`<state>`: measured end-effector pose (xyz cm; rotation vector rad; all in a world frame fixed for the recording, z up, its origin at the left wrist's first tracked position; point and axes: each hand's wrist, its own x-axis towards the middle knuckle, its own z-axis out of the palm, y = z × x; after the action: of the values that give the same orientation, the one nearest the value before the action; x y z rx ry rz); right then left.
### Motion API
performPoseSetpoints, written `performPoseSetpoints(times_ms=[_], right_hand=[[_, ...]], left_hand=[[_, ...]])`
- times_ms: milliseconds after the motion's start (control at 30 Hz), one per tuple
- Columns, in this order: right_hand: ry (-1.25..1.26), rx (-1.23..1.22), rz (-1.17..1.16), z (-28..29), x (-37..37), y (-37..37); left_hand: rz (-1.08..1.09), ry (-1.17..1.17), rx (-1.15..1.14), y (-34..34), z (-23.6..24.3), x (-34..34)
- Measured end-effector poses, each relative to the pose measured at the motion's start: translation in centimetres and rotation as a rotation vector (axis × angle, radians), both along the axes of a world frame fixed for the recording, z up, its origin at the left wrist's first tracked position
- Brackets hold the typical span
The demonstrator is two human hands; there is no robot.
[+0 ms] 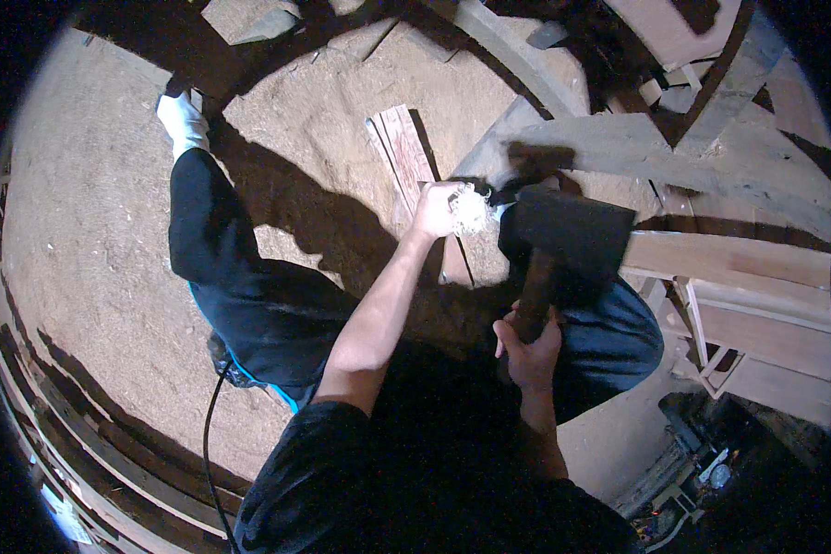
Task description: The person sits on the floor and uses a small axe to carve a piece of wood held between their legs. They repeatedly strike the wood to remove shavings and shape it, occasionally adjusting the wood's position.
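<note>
My left hand [431, 210] is closed around a tool whose round, pale end [472, 211] is frayed like beaten wood. The rest of that tool is hidden below the fist. Just under the hand, a narrow reddish plank [403, 148] with dark lines lies on the ground, and part of it shows on the near side too. In my right hand [531, 355] is the wooden handle of a large mallet [577, 231]. Its dark, blocky head is raised to the right of the frayed end, apart from it.
Grey curved timber [637, 152] spans the far right. Boards [739, 263] are stacked at the right, with dim tools [683, 489] at lower right. My left leg [217, 231] stretches out to a white-covered foot [184, 120]. A black cord [210, 434] hangs at lower left.
</note>
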<state>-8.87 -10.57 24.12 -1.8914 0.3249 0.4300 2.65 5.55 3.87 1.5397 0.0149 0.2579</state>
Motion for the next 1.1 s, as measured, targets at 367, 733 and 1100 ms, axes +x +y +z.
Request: performPoseSetpoints(times_ms=[367,733,1100], right_hand=[[-0.078,-0.472,0.211,-11.2,-1.3,-2.1],[0.232,-0.167,0.058,-4.8,1.0,-0.4],[-0.315,-0.336,0.062,-7.7,-0.3,-1.4]], left_hand=[[-0.038,0.031,0.023,0.2,-1.3,-0.3],[-0.059,0.002,0.075,0.2,-0.4,0.0],[-0.056,0.041,0.137,0.1,0.1,0.0]])
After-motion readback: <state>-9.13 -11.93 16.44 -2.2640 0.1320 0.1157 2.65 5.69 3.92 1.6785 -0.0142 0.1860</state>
